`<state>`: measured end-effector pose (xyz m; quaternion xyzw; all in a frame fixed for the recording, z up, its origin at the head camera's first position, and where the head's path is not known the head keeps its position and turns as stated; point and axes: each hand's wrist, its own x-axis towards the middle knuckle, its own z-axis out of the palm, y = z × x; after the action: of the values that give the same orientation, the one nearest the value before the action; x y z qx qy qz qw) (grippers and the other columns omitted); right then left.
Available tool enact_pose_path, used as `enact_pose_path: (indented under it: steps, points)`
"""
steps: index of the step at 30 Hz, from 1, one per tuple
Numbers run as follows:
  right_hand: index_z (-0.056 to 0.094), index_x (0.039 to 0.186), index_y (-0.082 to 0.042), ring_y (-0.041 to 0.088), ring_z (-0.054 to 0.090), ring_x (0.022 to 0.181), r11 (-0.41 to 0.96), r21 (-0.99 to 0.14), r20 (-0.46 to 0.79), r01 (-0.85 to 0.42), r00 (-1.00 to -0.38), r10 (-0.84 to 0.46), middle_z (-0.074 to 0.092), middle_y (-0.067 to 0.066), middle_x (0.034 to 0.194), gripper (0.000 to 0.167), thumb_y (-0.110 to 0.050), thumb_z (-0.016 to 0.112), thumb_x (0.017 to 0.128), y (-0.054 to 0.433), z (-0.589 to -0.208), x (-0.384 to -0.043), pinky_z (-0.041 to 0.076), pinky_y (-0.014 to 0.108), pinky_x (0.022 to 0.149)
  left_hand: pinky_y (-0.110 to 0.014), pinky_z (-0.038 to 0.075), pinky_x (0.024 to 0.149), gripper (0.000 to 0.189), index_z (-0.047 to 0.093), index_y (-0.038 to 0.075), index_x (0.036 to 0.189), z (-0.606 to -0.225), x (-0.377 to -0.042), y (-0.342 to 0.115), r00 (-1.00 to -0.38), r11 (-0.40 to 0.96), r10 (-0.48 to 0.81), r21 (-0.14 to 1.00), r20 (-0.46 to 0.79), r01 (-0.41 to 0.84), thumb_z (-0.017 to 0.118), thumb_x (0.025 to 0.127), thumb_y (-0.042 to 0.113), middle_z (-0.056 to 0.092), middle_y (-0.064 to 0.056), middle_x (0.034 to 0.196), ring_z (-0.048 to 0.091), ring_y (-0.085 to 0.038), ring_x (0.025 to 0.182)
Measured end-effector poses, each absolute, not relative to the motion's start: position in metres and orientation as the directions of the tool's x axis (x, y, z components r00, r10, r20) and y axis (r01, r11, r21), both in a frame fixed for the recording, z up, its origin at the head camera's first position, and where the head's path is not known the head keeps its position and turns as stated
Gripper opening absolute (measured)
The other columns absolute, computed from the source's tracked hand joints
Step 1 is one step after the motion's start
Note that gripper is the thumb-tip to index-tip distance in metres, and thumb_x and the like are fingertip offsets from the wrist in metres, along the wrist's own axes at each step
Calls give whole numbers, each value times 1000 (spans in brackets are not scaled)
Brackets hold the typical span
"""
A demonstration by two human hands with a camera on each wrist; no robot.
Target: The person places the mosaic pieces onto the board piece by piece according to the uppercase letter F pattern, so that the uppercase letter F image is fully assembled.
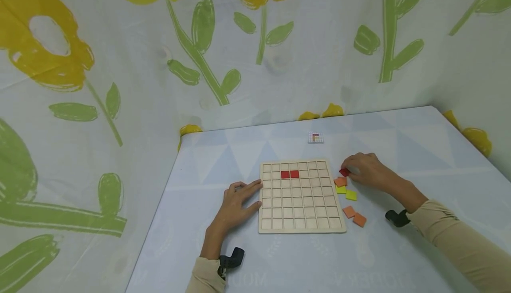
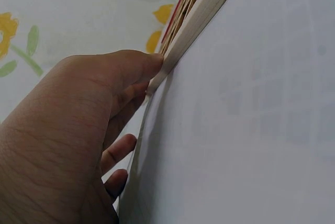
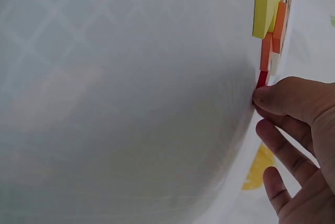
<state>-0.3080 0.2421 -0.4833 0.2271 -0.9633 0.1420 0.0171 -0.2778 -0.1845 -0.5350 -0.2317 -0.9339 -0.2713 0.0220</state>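
Pinches a red tile (image 1: 343, 173) in the fingers of the right hand (image 1: 368, 170) near orange tiles (image 1: 359, 220) and rests the left hand (image 1: 234, 206), with fingers apart, against a gridded board (image 1: 300, 212).

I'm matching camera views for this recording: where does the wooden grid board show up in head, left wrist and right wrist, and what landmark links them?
Head: the wooden grid board lies below and right of centre, the left hand touching its left edge.
Left wrist: upper middle, the board seen edge-on by the thumb.
Right wrist: upper right, apparently just slivers behind the orange tiles.
Shared landmark: the flower-printed backdrop.
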Motion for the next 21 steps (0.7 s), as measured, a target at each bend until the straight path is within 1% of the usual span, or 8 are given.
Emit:
enact_pose_path:
  steps: [5,8,16,21]
  points:
    - [76,100,-9,33,59,103,862,-244,110,-444,-896,-430,70,8,104,20,-7,82,81,244,-482,-310,37,59,89,-50,27,101,55,51,32,148,-536,-279,-185,-891,749,423,490,164,446,62,95,43,42,21,152,36,-22,131]
    - [76,99,-8,33,59,102,862,-251,120,-441,-898,-424,70,8,102,19,-7,81,80,245,-482,-310,37,59,89,-50,27,101,55,50,32,149,-536,-279,-185,-889,747,429,490,162,450,62,96,43,42,21,153,36,-22,131]
    - [76,100,-8,33,58,103,852,-269,152,-449,-893,-423,69,8,103,19,-9,81,81,242,-481,-311,37,58,91,-51,29,100,55,52,30,148,-535,-278,-185,-883,739,433,488,184,464,62,95,42,44,18,152,37,-24,131]
    - [76,102,-8,32,58,105,847,-281,151,-452,-892,-426,68,8,105,20,-11,81,82,236,-478,-311,36,57,93,-50,29,100,55,52,31,148,-535,-279,-185,-885,745,434,485,169,458,62,95,42,42,20,153,37,-23,132]
